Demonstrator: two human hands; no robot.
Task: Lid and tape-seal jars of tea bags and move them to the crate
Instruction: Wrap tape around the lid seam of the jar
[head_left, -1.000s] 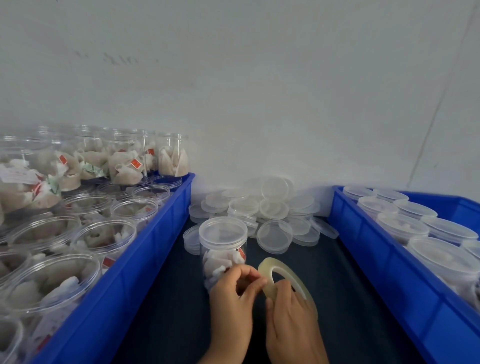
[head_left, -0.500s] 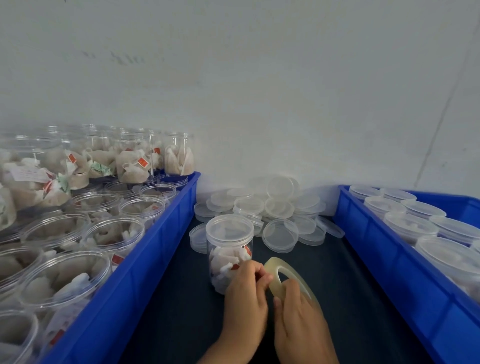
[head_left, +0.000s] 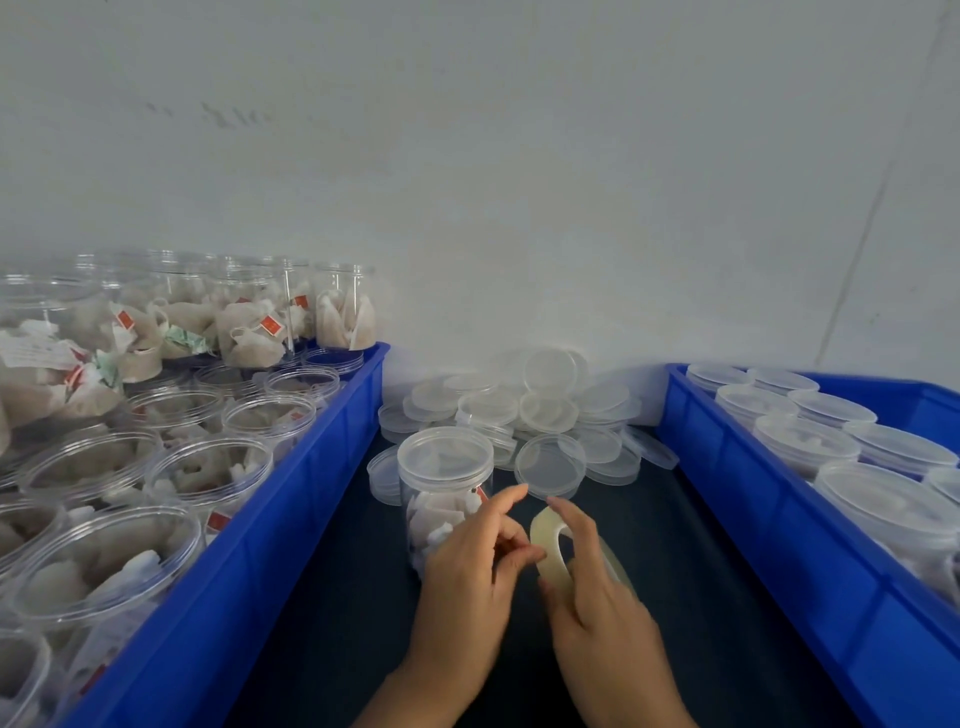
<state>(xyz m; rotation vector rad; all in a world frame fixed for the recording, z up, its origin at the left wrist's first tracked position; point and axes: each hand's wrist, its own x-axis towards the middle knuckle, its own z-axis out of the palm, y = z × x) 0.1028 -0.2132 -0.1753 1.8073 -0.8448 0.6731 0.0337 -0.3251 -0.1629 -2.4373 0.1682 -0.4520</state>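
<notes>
White wall (head_left: 519, 182) fills the upper half of your view. Below it, a dark tabletop (head_left: 701, 571) runs between two blue crates.

Left crate (head_left: 291, 545): packed with open, unlidded clear jars of tea bags, stacked in at least two layers. Roughly a dozen rims can be counted; those at the far left are too blurred to count exactly.

Right crate (head_left: 769, 545): lidded jars standing upright. About nine lids are visible, though the frame edge cuts off the row.

Against the wall between the crates lies a heap of loose clear lids (head_left: 524, 410), some twenty or so, overlapping and leaning on each other, too jumbled for a firm count.

One jar (head_left: 441, 499) with tea bags inside stands upright on the tabletop in front of that heap, nearer the left crate, its lid (head_left: 445, 453) already on.

Your two hands are just in front of and right of this jar. Your right hand (head_left: 597, 618) has its fingers curled around one roll of clear tape (head_left: 548, 545), holding it on edge. Your left hand (head_left: 467, 582) pinches at the roll's near rim with thumb and fingertip, index finger raised toward the jar. Whether a tape end is lifted cannot be told.
</notes>
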